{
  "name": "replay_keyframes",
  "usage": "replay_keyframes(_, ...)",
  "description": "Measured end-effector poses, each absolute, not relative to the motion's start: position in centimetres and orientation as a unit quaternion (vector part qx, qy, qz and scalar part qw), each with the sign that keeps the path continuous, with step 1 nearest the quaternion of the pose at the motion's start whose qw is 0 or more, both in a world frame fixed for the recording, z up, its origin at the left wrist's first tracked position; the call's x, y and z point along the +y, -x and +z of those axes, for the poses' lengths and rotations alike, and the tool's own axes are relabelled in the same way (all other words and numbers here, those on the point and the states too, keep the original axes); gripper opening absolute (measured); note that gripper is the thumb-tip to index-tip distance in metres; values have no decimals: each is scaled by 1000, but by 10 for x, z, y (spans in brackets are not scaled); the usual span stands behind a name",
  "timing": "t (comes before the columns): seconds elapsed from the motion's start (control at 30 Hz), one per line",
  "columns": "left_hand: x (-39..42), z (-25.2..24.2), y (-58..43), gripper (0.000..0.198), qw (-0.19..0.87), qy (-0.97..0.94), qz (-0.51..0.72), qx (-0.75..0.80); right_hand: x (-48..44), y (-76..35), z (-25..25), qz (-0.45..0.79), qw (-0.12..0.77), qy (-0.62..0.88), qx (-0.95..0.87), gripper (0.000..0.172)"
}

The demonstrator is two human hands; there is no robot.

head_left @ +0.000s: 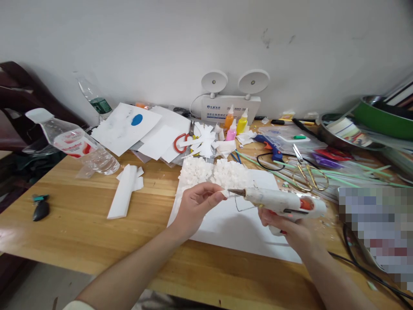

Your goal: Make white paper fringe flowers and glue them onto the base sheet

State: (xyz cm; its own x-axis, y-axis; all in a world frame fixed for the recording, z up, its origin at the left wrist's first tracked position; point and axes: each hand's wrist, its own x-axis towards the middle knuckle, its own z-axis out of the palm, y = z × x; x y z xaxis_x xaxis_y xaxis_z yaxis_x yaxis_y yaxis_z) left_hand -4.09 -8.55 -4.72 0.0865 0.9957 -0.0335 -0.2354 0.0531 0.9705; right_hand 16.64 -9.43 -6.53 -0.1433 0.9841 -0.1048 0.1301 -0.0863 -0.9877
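Observation:
My right hand [287, 226] is wrapped round the handle of a white hot glue gun [274, 199], its metal nozzle pointing left. Between the thumb and fingers of my left hand [201, 204] is a small white paper piece [225, 193], right at the nozzle tip; whether they touch I cannot tell. Beneath both hands lies a white paper sheet [238, 226]. On its far part sit two clusters of crumpled white paper pieces [229, 173], side by side just beyond my left hand.
A water bottle [84, 148] leans at the left, near folded white paper [124, 193]. Behind are red-handled scissors [180, 143], paint bottles [241, 124] and an emergency lamp [230, 107]. To the right lie gold scissors [309, 176], a blue glue gun [271, 146], glue sticks and a black cable [358, 269].

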Motion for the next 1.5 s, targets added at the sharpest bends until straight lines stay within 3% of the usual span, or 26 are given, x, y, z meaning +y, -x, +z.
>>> replay_keyframes(1.13, -85, -49, 41, 6, 599, -439, 536, 402, -97, -169, -67, 473, 376, 579, -547, 27)
replay_keyframes(1.5, -85, -48, 41, 8, 592, -449, 530, 410, -103, -162, -62, 471, 402, 584, -526, 21)
